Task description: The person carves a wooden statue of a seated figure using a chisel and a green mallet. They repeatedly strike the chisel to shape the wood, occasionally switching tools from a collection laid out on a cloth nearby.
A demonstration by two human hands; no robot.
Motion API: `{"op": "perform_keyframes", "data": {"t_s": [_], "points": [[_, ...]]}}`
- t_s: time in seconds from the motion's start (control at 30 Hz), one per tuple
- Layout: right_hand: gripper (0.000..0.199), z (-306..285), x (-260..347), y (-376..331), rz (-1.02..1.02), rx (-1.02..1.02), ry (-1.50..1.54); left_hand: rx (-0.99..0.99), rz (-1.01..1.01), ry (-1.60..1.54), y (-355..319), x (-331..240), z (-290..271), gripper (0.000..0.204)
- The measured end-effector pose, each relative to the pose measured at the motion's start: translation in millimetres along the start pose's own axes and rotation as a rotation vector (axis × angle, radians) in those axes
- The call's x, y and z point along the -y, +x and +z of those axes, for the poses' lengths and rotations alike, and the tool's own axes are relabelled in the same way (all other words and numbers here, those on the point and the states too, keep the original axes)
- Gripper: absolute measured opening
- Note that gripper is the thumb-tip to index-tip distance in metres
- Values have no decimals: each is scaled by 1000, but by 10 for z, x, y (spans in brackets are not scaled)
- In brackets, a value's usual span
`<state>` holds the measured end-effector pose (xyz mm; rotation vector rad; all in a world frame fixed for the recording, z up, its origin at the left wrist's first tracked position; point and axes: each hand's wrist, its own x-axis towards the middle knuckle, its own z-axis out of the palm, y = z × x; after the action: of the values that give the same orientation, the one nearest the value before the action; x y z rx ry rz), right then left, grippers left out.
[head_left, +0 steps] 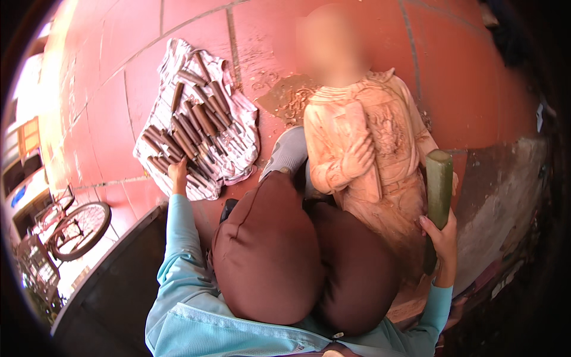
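Observation:
On the left, my left hand (pixel 178 172) is at the near edge of a spread of carving chisels (pixel 185 134). Its fingers are drawn together around one chisel's handle, and that chisel seems to lie among the others. The chisels have brown cylindrical handles and metal blades, and rest on a striped, pale cloth (pixel 241 169). My right hand (pixel 442 235) grips a thick green club-shaped mallet (pixel 439 184) by its lower end, with the broad end up. Beside it lies a carved wooden statue (pixel 357 143), orange-brown, with one carved hand across its chest. The statue's head is blurred.
My brown-trousered knees (pixel 267 250) are bent between cloth and statue. Wood shavings (pixel 294 101) are scattered on the red tiled floor (pixel 267 35). A dark panel (pixel 113 285) stands at lower left, with a bicycle (pixel 77 229) beyond it. A grey slab (pixel 496 202) lies right.

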<state>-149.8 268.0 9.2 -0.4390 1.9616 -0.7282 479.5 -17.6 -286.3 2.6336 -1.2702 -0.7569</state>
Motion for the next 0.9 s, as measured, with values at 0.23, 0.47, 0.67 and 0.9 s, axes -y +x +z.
{"op": "perform_keyframes", "data": {"t_s": [0.23,0.47,0.67,0.9], "points": [[44,-100,3,57,-118,21,-74,-2,110,-439,492,394,-276,38],[49,-104,18,108,-163,78,-50,-48,433,-854,-1161,-2430,-983,54],[51,-208,9,168,9,196,184,604,946,-1175,-2680,-4339,-958,20],[50,-216,-25,214,-106,178,102,1421,810,-898,-3737,-5378,-120,26]]}}
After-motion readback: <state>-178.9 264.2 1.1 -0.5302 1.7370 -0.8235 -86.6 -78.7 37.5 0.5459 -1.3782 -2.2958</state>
